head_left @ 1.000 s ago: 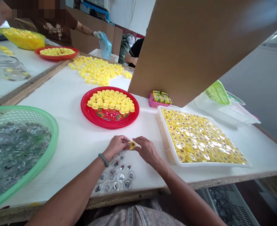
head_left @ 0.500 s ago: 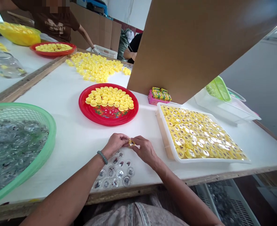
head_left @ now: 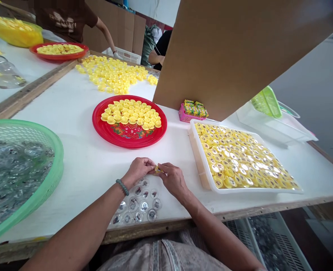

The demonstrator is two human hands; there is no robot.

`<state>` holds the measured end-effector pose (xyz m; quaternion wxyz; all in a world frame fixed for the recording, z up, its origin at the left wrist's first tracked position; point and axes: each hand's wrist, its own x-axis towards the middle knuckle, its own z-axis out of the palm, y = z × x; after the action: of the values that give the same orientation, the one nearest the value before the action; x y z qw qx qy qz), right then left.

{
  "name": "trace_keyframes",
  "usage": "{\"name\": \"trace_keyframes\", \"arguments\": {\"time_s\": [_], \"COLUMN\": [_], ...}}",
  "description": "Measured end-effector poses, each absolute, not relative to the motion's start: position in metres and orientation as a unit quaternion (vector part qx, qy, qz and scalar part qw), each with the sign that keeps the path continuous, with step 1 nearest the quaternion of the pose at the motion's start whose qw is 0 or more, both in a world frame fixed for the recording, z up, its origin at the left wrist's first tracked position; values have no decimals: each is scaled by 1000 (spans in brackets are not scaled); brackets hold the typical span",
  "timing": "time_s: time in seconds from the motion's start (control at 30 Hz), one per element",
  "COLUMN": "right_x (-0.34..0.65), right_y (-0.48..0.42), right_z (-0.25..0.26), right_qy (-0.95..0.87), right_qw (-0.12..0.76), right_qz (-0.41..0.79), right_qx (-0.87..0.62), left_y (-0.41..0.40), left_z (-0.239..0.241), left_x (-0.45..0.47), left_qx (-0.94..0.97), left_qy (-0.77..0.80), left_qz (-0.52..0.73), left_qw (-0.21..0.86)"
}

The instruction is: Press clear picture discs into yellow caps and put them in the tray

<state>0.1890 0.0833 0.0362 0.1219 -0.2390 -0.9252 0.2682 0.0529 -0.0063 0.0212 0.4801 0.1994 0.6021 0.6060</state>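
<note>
My left hand [head_left: 139, 170] and my right hand [head_left: 173, 177] meet above the white table, fingertips closed from both sides on one small round yellow piece [head_left: 158, 169]. Its face is mostly covered by my fingers. Just below my hands, several clear round discs with dark printed centres [head_left: 144, 206] lie spread near the table edge. Beyond my hands stands a red tray [head_left: 129, 142] bearing many yellow round pieces [head_left: 132, 112]. To the right, a white bin [head_left: 196, 156] is full of yellow pieces with shiny, printed faces [head_left: 240, 158].
On the left stands a green basket [head_left: 59, 150] of clear discs. A pink basket [head_left: 185, 117] of small packets sits by a slanting cardboard sheet [head_left: 225, 49]. Loose yellow pieces [head_left: 112, 75] lie farther back, near a co-worker [head_left: 61, 22] and another red tray [head_left: 83, 52].
Both hands keep their hold on the yellow piece, with only slight finger movement. The view has shifted a little, so the trays and bowl sit slightly higher in it.
</note>
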Motion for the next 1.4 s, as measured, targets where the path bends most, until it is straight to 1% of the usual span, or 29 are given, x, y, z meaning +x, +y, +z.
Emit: {"name": "trace_keyframes", "arguments": {"time_s": [0.27, 0.53, 0.73, 0.8, 1.0, 1.27, 1.4], "right_x": [194, 185, 194, 195, 188, 182, 176], "right_y": [76, 81, 74, 73, 77, 97, 103], "right_z": [31, 41, 35, 34, 44, 55, 59], "right_qy": [-919, -932, -916, -912, -931, -974, -983], "right_qw": [140, 91, 135, 137, 76, -3, -36], "right_qz": [241, 231, 241, 241, 217, 183, 153], "right_qx": [-280, -263, -291, -303, -283, -132, -96], "left_y": [-6, -8, -7, -7, -7, -6, -6], "left_z": [18, 21, 22, 24, 26, 19, 22], "left_x": [52, 52, 52, 53, 53, 52, 52], "left_qx": [210, 220, 208, 207, 216, 201, 196], "left_qy": [618, 622, 617, 612, 616, 615, 619], "left_qz": [596, 590, 591, 592, 589, 593, 590], "left_qw": [468, 466, 477, 482, 476, 479, 479]}}
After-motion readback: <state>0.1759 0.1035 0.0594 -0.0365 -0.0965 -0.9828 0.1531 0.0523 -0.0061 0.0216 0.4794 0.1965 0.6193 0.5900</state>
